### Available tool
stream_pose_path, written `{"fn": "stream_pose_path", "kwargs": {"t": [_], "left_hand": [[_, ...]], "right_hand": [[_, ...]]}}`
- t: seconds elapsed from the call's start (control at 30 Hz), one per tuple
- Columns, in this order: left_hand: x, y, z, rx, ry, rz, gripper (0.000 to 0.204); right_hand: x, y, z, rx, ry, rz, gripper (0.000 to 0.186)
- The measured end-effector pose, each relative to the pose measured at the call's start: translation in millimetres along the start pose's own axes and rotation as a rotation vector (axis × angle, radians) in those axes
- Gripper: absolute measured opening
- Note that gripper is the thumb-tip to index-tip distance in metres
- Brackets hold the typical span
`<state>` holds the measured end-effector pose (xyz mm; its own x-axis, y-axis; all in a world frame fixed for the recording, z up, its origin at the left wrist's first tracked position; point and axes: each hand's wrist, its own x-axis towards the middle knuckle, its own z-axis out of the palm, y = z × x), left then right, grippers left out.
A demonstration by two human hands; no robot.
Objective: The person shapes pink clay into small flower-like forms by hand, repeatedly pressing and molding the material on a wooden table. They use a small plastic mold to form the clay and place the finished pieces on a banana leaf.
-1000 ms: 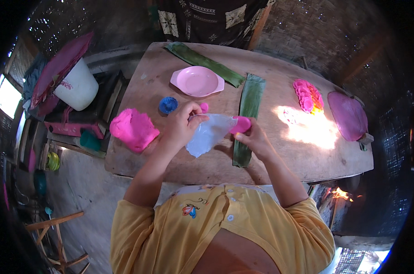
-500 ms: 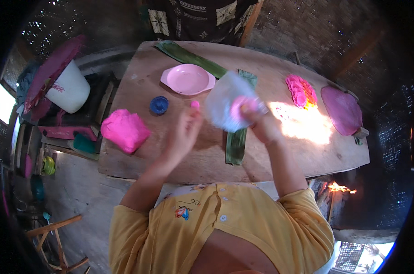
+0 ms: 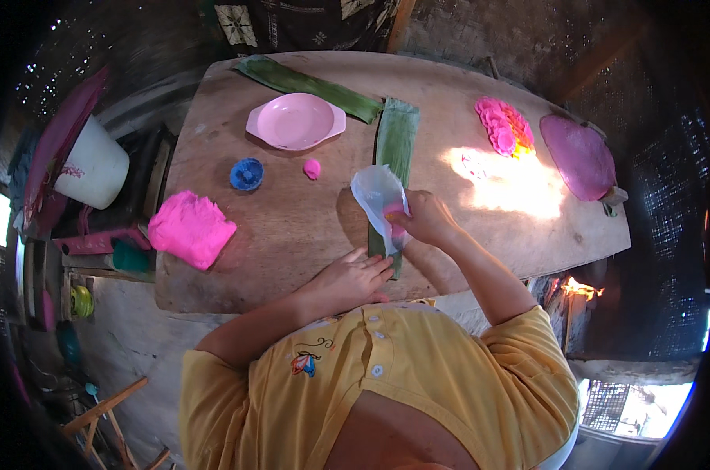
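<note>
From my remote station I see a broad, pale-brown wooden table (image 3: 281, 215) filling most of the view. Off its left side stands a white plastic bucket (image 3: 95, 168). Two long, flat, dark-green leaf strips lie on the wood: the far strip (image 3: 316, 86) runs diagonally along the back, and the near strip (image 3: 398, 137) points toward the wearer, its top just beside the other's end. A pale-pink oval dish with two side handles (image 3: 296, 121) sits in front of the far strip. A flat, rounded mauve sheet (image 3: 578, 157) lies near the table's right end, and a lumpy mound of bright-pink dough (image 3: 191, 229) rests at the left edge.

My wearer's right hand (image 3: 428, 219) is closed, gripping a thin, translucent whitish plastic sheet (image 3: 375, 192) over the lower part of the near strip. The left hand (image 3: 345, 280) is loose, its fingers extended and laid at that strip's lower end, holding nothing I can see. Right of the near strip is a cluster of pink, ruffled pieces (image 3: 497, 125). Left of it sits a small, round blue cup (image 3: 247, 174). Bright pink shows at the right fingertips, though I can't tell whether it is above or beneath the plastic. Smallest is a little pink dough lump (image 3: 312, 168), lying between cup and strip.
</note>
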<state>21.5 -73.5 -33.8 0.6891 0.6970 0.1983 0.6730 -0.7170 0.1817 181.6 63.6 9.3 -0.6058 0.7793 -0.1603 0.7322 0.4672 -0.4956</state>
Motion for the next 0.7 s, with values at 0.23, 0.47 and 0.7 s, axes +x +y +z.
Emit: {"fn": "stream_pose_path", "kwargs": {"t": [0.23, 0.47, 0.7], "left_hand": [[3, -5, 2, -0.026, 0.079, 0.035, 0.044], [9, -11, 6, -0.049, 0.014, 0.054, 0.038], [9, -19, 14, 0.015, -0.036, 0.106, 0.031]], "right_hand": [[-4, 6, 14, -0.264, 0.079, -0.081, 0.066], [-8, 8, 14, -0.257, 0.088, -0.039, 0.073], [29, 20, 7, -0.328, 0.304, -0.029, 0.072]]}}
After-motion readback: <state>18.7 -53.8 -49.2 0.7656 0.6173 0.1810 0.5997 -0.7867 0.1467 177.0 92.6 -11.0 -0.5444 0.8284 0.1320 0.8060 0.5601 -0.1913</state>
